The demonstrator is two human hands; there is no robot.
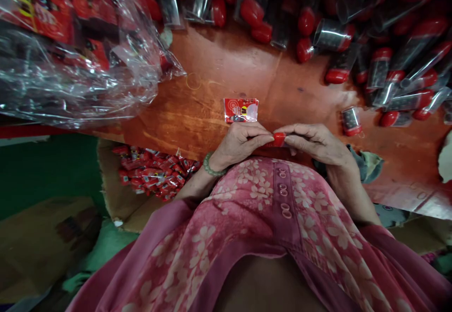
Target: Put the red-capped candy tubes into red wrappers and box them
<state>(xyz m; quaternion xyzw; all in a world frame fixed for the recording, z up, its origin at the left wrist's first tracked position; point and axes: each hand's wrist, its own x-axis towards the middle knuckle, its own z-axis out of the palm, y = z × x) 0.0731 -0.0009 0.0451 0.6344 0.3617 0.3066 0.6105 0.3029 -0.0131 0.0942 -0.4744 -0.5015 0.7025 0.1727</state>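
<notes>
Mid-batch I'd guess: left hand (240,144) and right hand (318,143) have fingers (263,139) pinching one red piece (278,139) by the counter's (219,67) near edge, with loads of red-ended tubes (334,34) left along the far edge.

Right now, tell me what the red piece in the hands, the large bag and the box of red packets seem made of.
Red piece, between the left hand and right hand: probably smooth plastic, judging by its glossy surface.
Large bag: likely thin, clear plastic film; it's shiny and crinkled, and its contents show through.
Box: apparently cardboard, matte brown, with a rough edge.
</notes>
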